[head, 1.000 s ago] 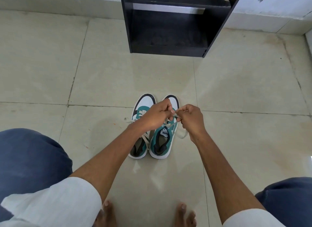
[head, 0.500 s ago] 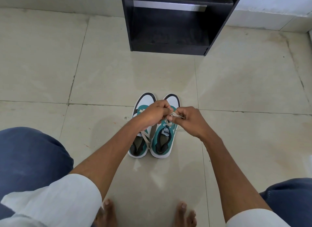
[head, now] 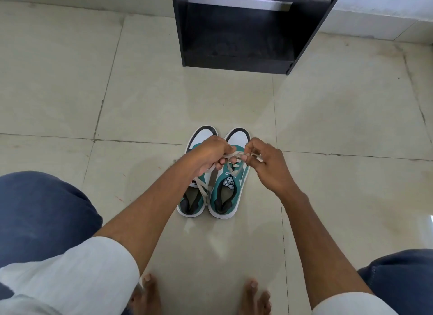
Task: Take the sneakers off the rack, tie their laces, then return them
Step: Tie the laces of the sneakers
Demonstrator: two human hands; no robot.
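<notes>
**Both hands on the right sneaker's lace**

Two sneakers (head: 212,193) stand side by side on the floor (head: 117,103), toes toward the rack (head: 236,31), well apart from it. Left hand (head: 210,154) and right hand (head: 267,164) are closed, pinching the lace (head: 234,156) above the right sneaker. Tongue labels read PUMA. Bare feet (head: 254,296) near the floor's front edge.

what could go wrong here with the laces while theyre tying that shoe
1. Both the left hand and right hand pinch the lace of the right sneaker in fingertips only; a slip could undo the half-formed knot.
2. The left sneaker's loose lace trails across its opening toward the right sneaker and could get caught in the knot.
</notes>
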